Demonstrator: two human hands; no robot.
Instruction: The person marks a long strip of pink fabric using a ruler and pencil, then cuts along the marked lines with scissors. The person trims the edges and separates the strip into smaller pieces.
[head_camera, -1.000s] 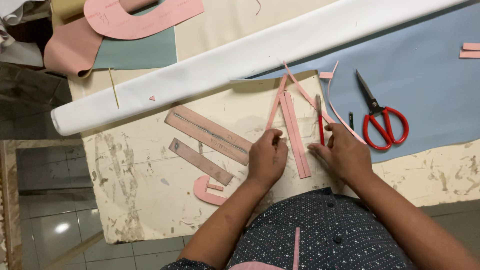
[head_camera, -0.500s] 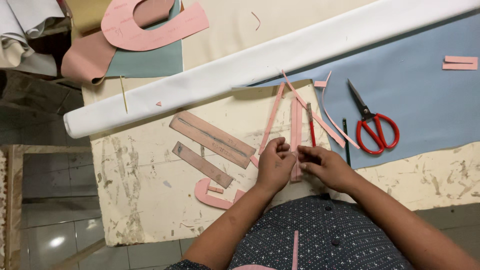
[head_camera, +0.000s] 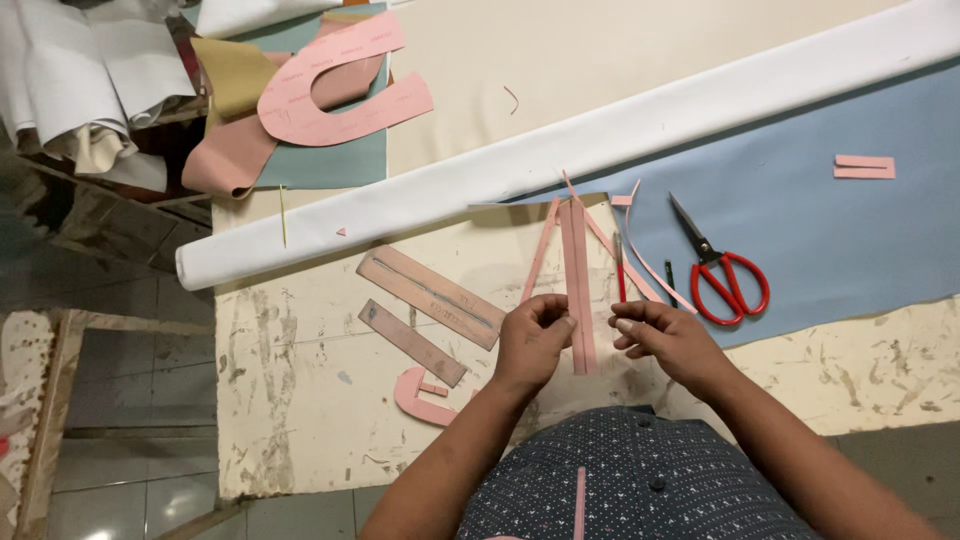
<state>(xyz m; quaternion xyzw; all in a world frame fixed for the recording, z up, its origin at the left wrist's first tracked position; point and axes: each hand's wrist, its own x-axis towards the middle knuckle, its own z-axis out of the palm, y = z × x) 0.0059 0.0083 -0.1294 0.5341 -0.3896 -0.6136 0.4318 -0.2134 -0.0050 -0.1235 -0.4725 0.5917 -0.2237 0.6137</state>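
A long pink strip (head_camera: 577, 280) lies on the worn cream table (head_camera: 300, 400), running away from me. My left hand (head_camera: 533, 343) is curled at the strip's near end, its fingertips pinching the left edge. My right hand (head_camera: 668, 338) hovers just right of the strip with fingers loosely bent; whether it touches the strip is unclear. Thinner pink strips (head_camera: 541, 250) fan out beside it. A red pen (head_camera: 620, 275) lies right of the strip.
Red-handled scissors (head_camera: 722, 275) rest on blue sheet material (head_camera: 830, 220). A white roll (head_camera: 560, 160) crosses the table diagonally. Brown strip templates (head_camera: 430, 297) and a small pink curved piece (head_camera: 420, 397) lie left. Large pink U-shaped patterns (head_camera: 330, 90) sit at far left.
Both hands have drawn back toward me to the near end of the pink strip and lifted off pressing it flat; the view shifted slightly.
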